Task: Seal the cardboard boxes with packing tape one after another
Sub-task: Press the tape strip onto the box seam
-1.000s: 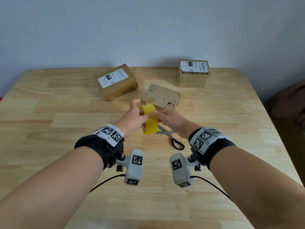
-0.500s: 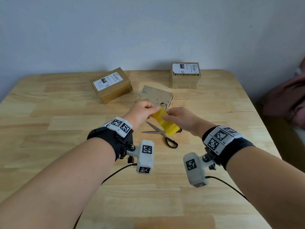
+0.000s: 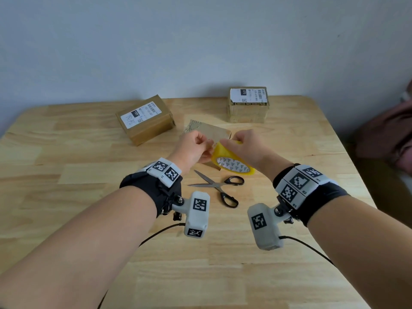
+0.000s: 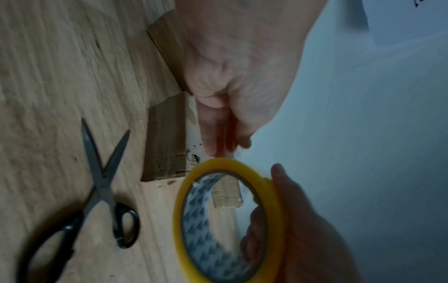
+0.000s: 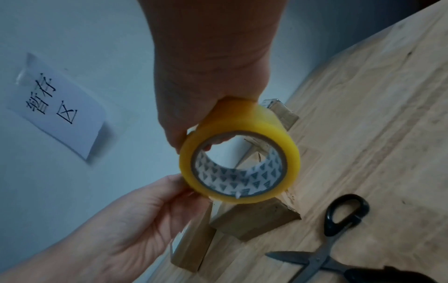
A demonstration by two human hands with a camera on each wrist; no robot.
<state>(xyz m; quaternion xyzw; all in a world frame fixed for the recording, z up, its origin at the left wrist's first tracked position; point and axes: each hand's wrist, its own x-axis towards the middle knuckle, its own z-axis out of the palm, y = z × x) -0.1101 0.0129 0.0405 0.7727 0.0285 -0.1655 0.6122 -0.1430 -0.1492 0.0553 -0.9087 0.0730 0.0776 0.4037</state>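
In the head view, the right hand (image 3: 245,150) is gripping the yellow roll of packing tape (image 3: 231,161) from above, fingers curled over its outer band, while the left hand (image 3: 191,150) is pinching at the roll's near edge, apparently at the free end of the tape; both are hovering above the wooden counter (image 3: 66,197), just in front of the small plain cardboard box (image 3: 207,130). Two labelled cardboard boxes (image 3: 145,119) and (image 3: 248,104) are standing further back, well apart, and black-handled steel scissors (image 3: 219,188) are lying open on the counter below the roll. In the left wrist view, the left fingertips (image 4: 213,134) are pressing together at the rim of the roll (image 4: 227,220); whether tape is already lifted cannot be told through the blur. In the right wrist view, the right hand (image 5: 206,76) is clamping the roll (image 5: 240,164) across its width, with a thumb or fingertip showing inside the printed core. The roll is likely light and stiff, its outer face slick, so holding through the core is advisable. The tape itself is probably thin and self-adhering; pull it taut. The boxes appear light and may slide when pressed.
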